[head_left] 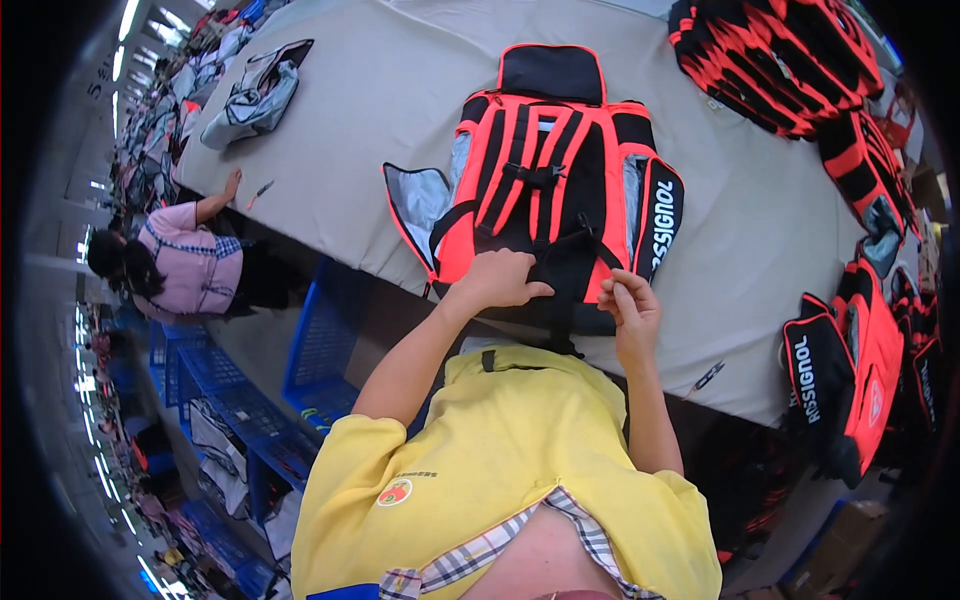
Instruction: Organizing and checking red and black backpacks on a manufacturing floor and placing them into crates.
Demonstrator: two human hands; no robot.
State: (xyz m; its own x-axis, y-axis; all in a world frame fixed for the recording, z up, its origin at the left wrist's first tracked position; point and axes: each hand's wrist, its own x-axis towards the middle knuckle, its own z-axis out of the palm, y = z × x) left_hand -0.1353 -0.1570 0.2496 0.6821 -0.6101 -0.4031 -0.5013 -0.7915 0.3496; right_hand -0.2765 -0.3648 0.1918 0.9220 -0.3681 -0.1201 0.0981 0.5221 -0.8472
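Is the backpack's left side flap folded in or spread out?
Spread out: the left side flap splays outward from the red-and-black backpack, its silvery lining showing.

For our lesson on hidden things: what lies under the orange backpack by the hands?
The pale tabletop, visible around the backpack; the patch directly beneath is covered and cannot be seen.

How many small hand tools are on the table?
2: a slim tool near the left edge of the table, by the co-worker's hand, and a dark tool right of the right hand. The backpack may hide others.
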